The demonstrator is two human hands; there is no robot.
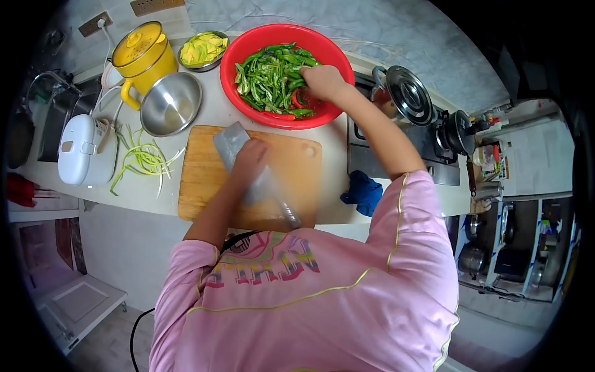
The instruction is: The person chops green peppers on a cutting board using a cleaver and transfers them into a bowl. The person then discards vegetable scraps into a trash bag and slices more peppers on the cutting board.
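My left hand (251, 160) is closed around a broad-bladed cleaver (228, 140), tilted across the wooden cutting board (304, 162). Motion smears the cleaver's lower end near the board's front edge. My right hand (322, 82) reaches over the right side of a red basin (230, 93), fingers curled down among the peppers. Whatever is between those fingertips is hidden. Sliced green peppers (266, 84) fill the basin's left and middle, with whole green ones around them. A red pepper (296, 98) shows just below my right hand, and another red one lies near the basin's front.
Left of the board are scallions (145, 158), a steel bowl (171, 104), a yellow pot (145, 59) and a white appliance (79, 149). A bowl of yellow-green slices (203, 49) stands behind. At right are a blue cloth (364, 191), the stove (375, 158) and a lidded pot (409, 96).
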